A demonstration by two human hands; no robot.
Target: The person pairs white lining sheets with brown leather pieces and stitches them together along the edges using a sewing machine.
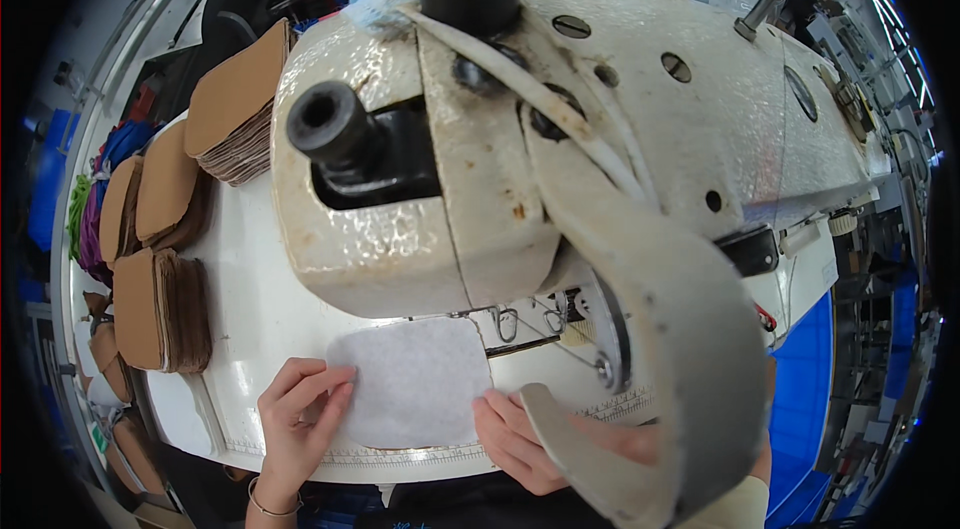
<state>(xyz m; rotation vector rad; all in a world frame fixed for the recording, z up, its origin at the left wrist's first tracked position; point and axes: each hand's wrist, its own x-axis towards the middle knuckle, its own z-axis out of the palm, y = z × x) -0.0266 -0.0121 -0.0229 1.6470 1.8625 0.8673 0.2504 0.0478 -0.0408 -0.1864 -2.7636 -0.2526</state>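
Observation:
A pale white, rounded fabric piece (pixel 410 384) lies flat on the white sewing-machine table, partly under the head of a cream-coloured industrial sewing machine (pixel 365 249). At its left edge my left hand (pixel 300 419) pinches the fabric between thumb and forefinger. My right hand (pixel 520 439) grips the opposite edge near the lower corner with its fingers close together. The machine's curved cream guard (pixel 690 349) hides part of that hand and its forearm. A thin brown line shows along the piece's lower edge. Where the needle meets the fabric is hidden behind the machine head.
Several stacks of brown rounded panels (pixel 140 309) stand on the left of the table (pixel 250 279). White pieces (pixel 183 414) lie in front of them. A ruler strip (pixel 300 459) runs along the front edge. A blue surface (pixel 800 399) is at the right.

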